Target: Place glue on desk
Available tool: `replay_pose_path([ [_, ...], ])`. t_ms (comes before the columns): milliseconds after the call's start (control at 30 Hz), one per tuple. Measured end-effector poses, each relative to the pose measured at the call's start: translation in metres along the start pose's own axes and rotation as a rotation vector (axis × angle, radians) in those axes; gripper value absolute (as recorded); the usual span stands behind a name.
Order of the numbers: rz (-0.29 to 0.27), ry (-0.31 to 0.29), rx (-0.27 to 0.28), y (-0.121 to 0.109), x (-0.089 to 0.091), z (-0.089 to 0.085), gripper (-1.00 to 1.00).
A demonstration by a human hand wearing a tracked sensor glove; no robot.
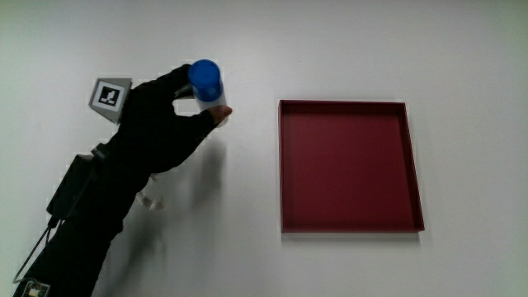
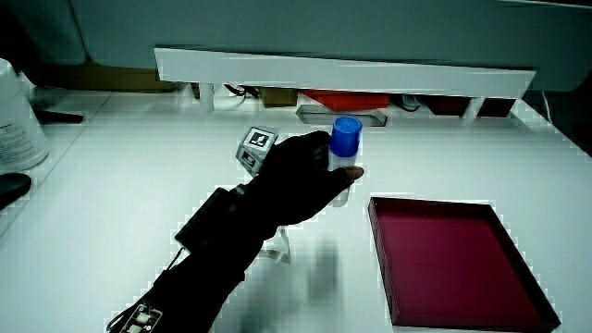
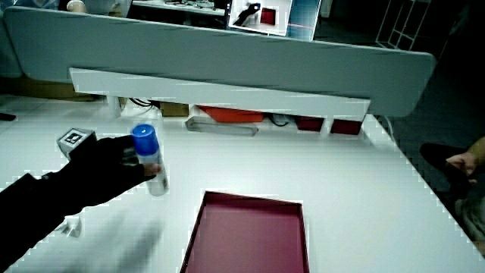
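The hands (image 1: 161, 124) – fingers curled – grip a cylindrical, blue-capped glue stick (image 1: 207, 86), upright over the smooth white table (image 1: 346, 49), beside a shallow square red tray (image 1: 346, 227).

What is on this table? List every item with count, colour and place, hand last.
glue stick: one, blue cap and pale body, upright in the hand, over the bare table beside the tray
tray: one, dark red, square, nothing in it, flat on the table
table: one, white
partition: one, grey, with a white shelf along its foot
bottle: one, white, at the table's edge in a side view
patterned cube: one, black and white, on the hand's back
hand: one, black glove, fingers closed around the glue stick
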Motion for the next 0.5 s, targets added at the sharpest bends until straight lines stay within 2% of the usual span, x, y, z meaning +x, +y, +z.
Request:
replay_pose_path([
  [167, 0.046, 0.031, 0.036, -0.003, -0.023, 0.009, 0.0],
  [200, 0.038, 0.03, 0.039, -0.004, -0.026, 0.01, 0.0],
  [300, 0.086, 0.054, 0.054, -0.006, -0.04, 0.013, 0.0],
  [333, 0.075, 0.034, 0.057, -0.007, -0.043, 0.013, 0.0],
  [433, 0.097, 0.045, 0.058, -0.008, -0.046, 0.013, 0.0],
  [467, 0.086, 0.061, 0.055, -0.008, -0.049, 0.013, 0.0],
  [500, 0.107, 0.071, 0.054, -0.009, -0.05, 0.012, 0.0],
])
